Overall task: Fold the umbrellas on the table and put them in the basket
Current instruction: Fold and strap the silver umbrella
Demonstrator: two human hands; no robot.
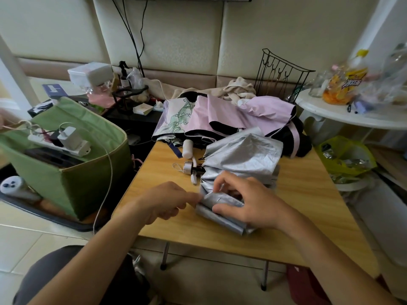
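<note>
A small wooden folding table is seen from above, with two bare forearms reaching onto it. A silver compact umbrella lies collapsed near the middle of the table, its canopy loose and crumpled, its short handle pointing left with a wrist loop attached. The near edge of the canopy is being worked: a fold of silver fabric is pinched by the left hand, while the bunched pleats are held down and gripped by the curled fingers of the right hand.

Behind it, touching its far side, a lilac umbrella with a green floral print and black lining lies open-limp and not yet folded, its white handle pointing towards the viewer. A green fabric basket stands on the floor just left of the table; a white power strip with a charger rests across its top.

The canopy fabric appears thin, light, soft and probably slippery, so pleats are likely to spring loose unless kept pressed. The ribs beneath are likely stiff. Once wrapped, the firm shaft or handle would be the surest place to grasp.
</note>
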